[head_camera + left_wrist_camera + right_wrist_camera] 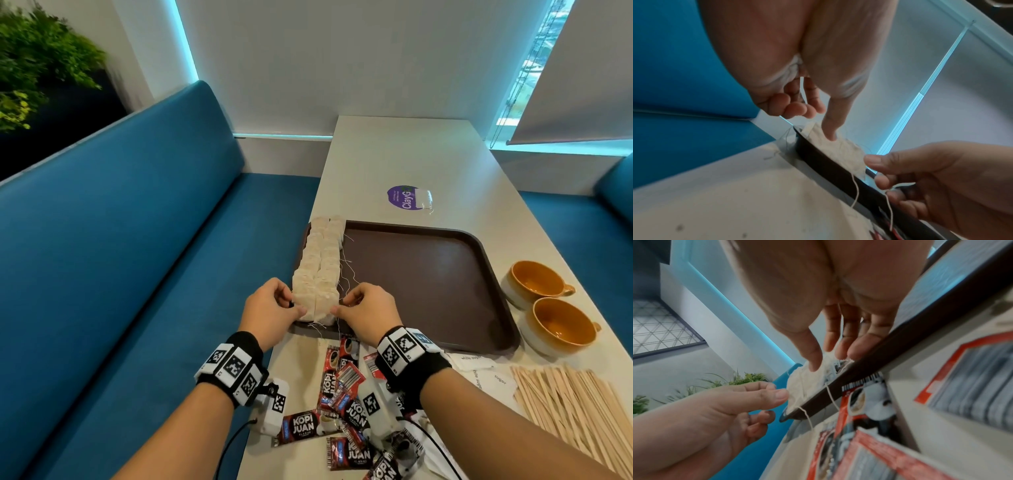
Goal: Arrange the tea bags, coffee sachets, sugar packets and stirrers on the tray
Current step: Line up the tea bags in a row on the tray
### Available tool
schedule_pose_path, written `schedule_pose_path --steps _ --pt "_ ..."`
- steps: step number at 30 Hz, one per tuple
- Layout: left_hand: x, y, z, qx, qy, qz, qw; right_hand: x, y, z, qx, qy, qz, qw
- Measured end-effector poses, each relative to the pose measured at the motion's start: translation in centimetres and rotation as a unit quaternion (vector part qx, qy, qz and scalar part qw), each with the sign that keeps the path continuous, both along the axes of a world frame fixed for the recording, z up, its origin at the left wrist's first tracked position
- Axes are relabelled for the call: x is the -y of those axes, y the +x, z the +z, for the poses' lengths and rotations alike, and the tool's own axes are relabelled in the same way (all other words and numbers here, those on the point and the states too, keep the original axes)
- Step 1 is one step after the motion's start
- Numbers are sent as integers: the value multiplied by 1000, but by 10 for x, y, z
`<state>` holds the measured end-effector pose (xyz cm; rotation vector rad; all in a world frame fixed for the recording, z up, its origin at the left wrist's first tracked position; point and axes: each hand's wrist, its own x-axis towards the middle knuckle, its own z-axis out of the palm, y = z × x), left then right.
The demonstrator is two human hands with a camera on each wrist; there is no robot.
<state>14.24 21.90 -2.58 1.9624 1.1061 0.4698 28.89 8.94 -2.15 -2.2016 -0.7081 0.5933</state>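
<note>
Here, mid-step on the tea bags: two neat columns laid along the left edge of the brown tray, loose strings trailing over the rim. Left hand and right hand flanking the nearest pair at the tray's front left corner, thumbs resting on the paper, the other fingers loosely curled and gripping nothing. Judged as the last squaring-up of the tea row.

Next, probably the coffee sachets, scattered on the counter just in front of the tray; calls for lifting both hands clear without dragging the strings, then picking sachets one at a time. White sugar packets and a heap of wooden stirrers waiting at the right, untouched.

Pale counter, two orange cups beside the tray, a purple sticker beyond it. Teal booth seating on both sides, white walls, a window blind, a green plant far left.
</note>
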Motion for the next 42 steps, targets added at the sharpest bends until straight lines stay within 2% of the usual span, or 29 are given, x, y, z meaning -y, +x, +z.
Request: schedule_pose_path --steps 5,8,11,13,16,20,25,31,38,42 --pt "2 1 -2 -11 -10 -23 1000 -5 -5 -3 -17 -42 40 998" --pt "-1 2 -3 -19 3 -21 1000 -7 -5 -2 -17 -44 23 999" --pt "-6 3 -2 -30 12 -18 999 -9 -6 -2 32 -116 62 991" --pt "-7 5 1 -39 -24 -48 998 -10 -13 -2 59 -163 111 979" --pt "-4 10 1 -46 -72 -120 989 -13 -25 -1 78 -183 145 969" --pt "2 14 -3 -56 -91 -167 980 -18 -20 5 65 -204 133 968" --pt "-3 10 -3 -15 -126 -146 981 -33 4 16 31 -213 97 972" --pt "-1 12 -1 -44 -117 -164 979 -50 -2 13 40 -227 133 964" --pt "-5 12 -3 -45 -113 -167 978 -62 20 19 23 -223 104 969" --pt "-8 14 -3 -49 -113 -175 977 -74 22 22 31 -224 125 966"
